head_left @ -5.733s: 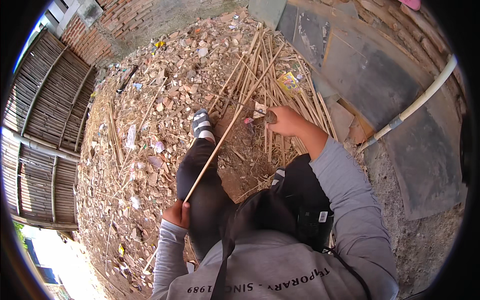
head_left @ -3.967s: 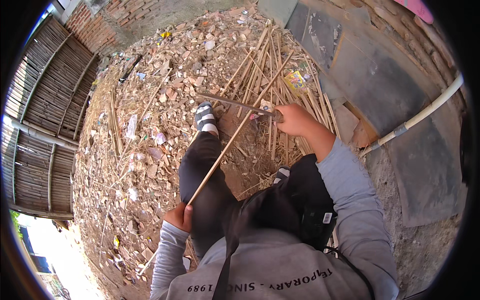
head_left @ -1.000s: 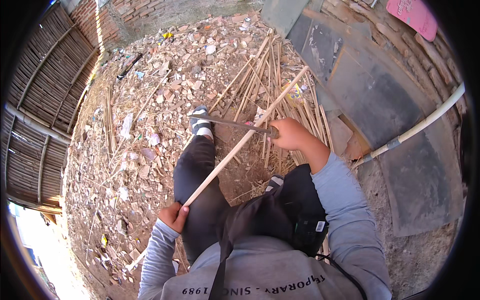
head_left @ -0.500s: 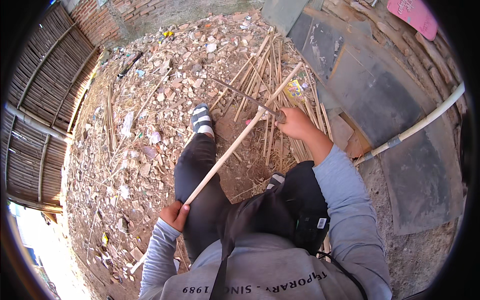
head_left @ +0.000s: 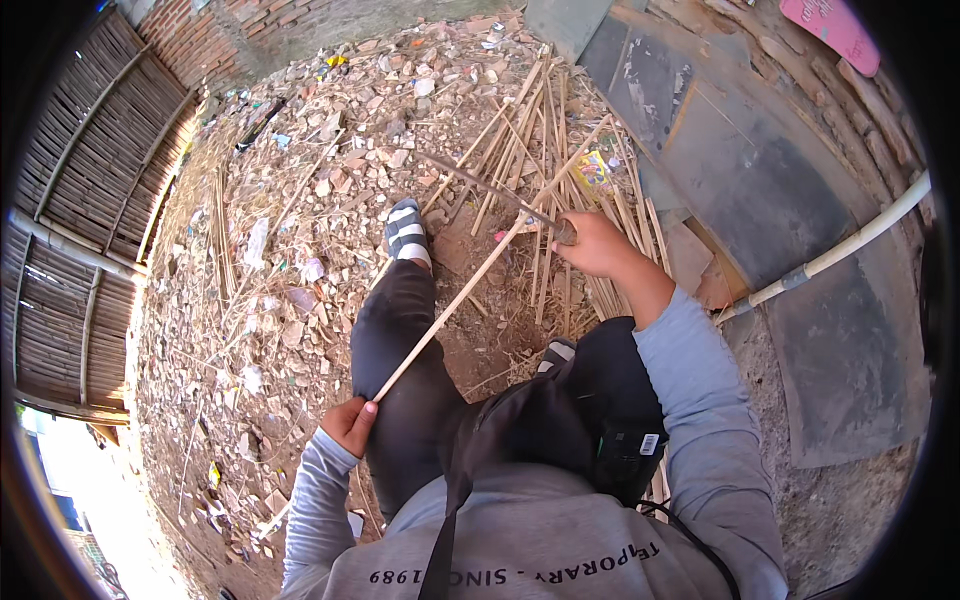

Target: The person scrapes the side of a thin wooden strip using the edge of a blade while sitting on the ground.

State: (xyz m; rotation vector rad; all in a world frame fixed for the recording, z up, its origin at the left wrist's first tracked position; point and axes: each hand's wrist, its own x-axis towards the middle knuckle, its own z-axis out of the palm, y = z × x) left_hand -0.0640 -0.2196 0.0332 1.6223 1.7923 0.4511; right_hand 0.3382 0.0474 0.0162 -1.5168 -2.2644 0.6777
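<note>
A long pale strip of bamboo (head_left: 452, 306) runs slantwise from over my left thigh up toward the far right. Its near end is gripped between the thumb and fingers of my left hand (head_left: 350, 426). My right hand (head_left: 592, 244) is wrapped round the handle of a long, dark-bladed knife (head_left: 480, 183). The blade points to the far left and crosses the strip, seemingly against it, not far from the strip's far end. Beyond and below my right hand lies a loose pile of split bamboo strips (head_left: 512, 150) on the ground.
Broken tile and rubble (head_left: 300, 250) cover the ground ahead and left. A bamboo-slat wall (head_left: 90, 210) stands at left, a brick wall (head_left: 215, 50) at the back. Dark flat sheets (head_left: 740, 180) lie at right, with a pale pole (head_left: 850, 245) across them. My sandalled foot (head_left: 406, 232) is near the pile.
The bamboo strip has shifted slightly toward the far right and shows a narrower side. The knife and my right hand have moved only a little; both hands keep their hold.
</note>
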